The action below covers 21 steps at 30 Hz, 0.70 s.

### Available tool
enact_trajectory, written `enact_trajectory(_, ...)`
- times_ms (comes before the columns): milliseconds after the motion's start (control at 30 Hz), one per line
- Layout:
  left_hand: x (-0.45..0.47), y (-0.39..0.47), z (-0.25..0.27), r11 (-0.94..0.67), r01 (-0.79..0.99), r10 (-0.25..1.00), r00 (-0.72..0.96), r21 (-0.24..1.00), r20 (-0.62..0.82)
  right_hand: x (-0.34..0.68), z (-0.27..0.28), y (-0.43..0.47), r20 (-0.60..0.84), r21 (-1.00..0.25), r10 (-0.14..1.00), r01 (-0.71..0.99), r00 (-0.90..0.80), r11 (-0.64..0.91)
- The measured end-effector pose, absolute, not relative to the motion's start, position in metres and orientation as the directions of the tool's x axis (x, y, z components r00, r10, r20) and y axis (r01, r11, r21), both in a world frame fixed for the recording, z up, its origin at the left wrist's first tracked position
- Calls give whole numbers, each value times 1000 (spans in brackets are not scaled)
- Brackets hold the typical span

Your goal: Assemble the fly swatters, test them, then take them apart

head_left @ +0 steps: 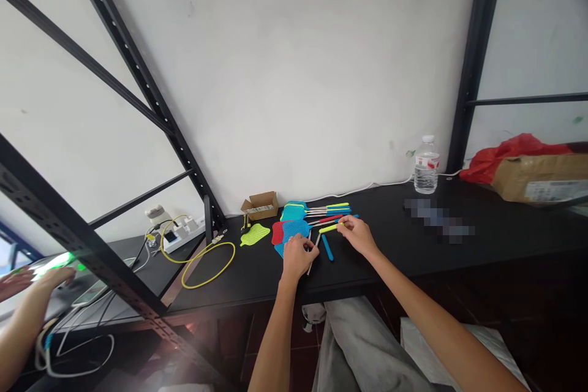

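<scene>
While a co-worker's hand (59, 277) is at the lower left of the frame, a white power strip (184, 237) with plugs lies left of centre, near a looped yellow cable (234, 252). Next come a yellow-green fly swatter head (255, 234) and a small open cardboard box (264, 205) behind it. At the centre, a red swatter head (277, 233) lies partly under a blue swatter head (296, 229). The left hand (297, 255), fingers curled in, pinches a thin metal rod (318, 241). A loose blue handle (327, 248) rests on the black tabletop (376, 257) between the hands. Just right of centre, the right hand (358, 234) grips a yellow-green handle (329, 229) between thumb and bent fingers; I cannot tell whether handle and rod touch. Farther right stand a water bottle (426, 165) and, at the right edge, a carton (537, 176).
</scene>
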<state>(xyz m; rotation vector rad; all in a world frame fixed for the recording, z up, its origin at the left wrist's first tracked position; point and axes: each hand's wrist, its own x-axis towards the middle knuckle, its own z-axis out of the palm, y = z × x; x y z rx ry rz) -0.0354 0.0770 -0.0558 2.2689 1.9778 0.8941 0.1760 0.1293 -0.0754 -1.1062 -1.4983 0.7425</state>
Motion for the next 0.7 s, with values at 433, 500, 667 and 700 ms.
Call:
enact_trajectory(433, -35, 77, -57, -216, 921, 907, 66, 324, 416, 175, -76, 127, 430, -854, 902, 344, 44, 390)
enact_trajectory(500, -35, 76, -56, -224, 919, 906, 75, 324, 416, 175, -76, 128, 431, -856, 901, 338, 48, 392)
enact_trajectory(667, -34, 76, -57, -221, 922, 904, 71, 317, 422, 176, -79, 130, 426, -841, 904, 383, 34, 382)
enact_trajectory(700, -35, 76, -57, -222, 922, 904, 72, 318, 422, 176, -79, 130, 422, -846, 906, 370, 24, 384)
